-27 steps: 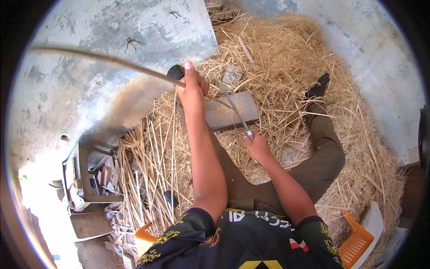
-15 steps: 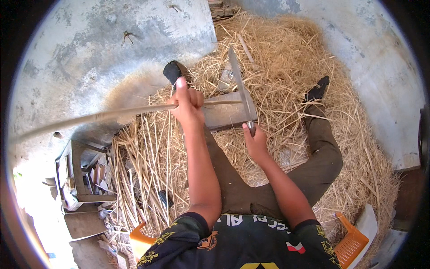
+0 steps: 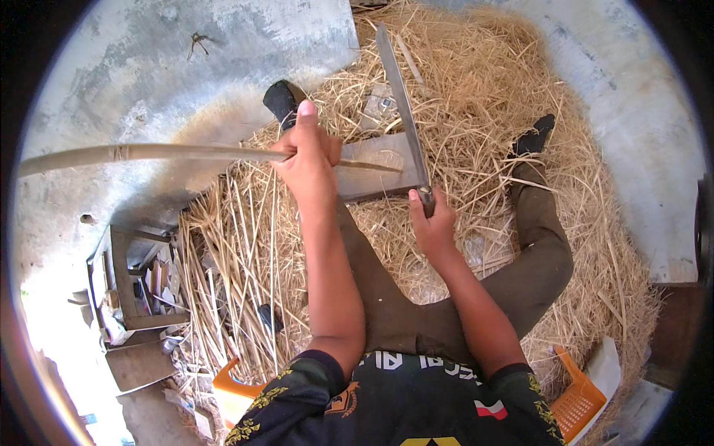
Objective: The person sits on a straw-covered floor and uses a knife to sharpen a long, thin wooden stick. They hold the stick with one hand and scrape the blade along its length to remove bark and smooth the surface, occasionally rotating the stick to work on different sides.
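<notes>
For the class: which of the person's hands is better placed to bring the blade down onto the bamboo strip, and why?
Right. The right hand grips the long knife, blade raised over the wooden block. The left hand is occupied gripping the bamboo strip.

Wooden block (image 3: 375,167) on straw (image 3: 483,111) (crate (image 3: 137,282) left)

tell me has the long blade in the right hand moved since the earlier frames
Yes. The blade has swung up from lying low over the wooden block to pointing away, above it, gripped by the right hand.
</notes>
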`<state>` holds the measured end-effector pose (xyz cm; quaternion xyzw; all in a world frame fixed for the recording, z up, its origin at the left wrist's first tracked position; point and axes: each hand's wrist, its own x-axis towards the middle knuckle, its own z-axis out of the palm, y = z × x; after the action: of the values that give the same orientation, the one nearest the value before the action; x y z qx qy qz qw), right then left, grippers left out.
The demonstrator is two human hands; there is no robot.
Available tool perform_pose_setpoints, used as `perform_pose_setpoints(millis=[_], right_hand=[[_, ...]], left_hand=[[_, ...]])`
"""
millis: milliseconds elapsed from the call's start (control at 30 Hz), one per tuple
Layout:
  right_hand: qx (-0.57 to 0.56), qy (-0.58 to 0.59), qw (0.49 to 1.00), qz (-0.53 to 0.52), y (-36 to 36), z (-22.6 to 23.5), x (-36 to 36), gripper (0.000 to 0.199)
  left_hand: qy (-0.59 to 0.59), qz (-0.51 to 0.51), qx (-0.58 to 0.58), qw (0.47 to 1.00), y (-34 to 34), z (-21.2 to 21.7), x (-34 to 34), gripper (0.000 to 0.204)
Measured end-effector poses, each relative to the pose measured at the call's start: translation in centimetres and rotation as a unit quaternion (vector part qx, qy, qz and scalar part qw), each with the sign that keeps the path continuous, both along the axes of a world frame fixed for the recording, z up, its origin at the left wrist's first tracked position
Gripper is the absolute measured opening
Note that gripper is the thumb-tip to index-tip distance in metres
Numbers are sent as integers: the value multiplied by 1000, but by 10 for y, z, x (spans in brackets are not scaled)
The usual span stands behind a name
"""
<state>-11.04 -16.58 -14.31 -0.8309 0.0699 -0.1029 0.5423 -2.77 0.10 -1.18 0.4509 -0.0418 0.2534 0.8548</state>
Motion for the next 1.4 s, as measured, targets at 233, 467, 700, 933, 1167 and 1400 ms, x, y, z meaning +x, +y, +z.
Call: perform_pose_setpoints(millis=[233,467,700,933,1167,1400], right_hand=[[-47,149,988,-16,-17,-66,6,45],[39,24,997,-62,-14,-4,9,40],[37,124,991,25,6,-72,3,41],[0,82,997,-16,-8,-13,5,42],[51,26,998,-5,4,-36,-1,41],[-105,160,980,53,-10,-80,1,50]], left_hand=[[22,1,64,998,-20,4,-5,57],[26,21,102,994,-17,7,-7,58],[43,38,78,995,-18,9,-3,58],[54,55,50,996,-12,14,-6,57],[40,69,62,995,-19,17,-3,57],[61,62,108,990,-19,13,-1,58]])
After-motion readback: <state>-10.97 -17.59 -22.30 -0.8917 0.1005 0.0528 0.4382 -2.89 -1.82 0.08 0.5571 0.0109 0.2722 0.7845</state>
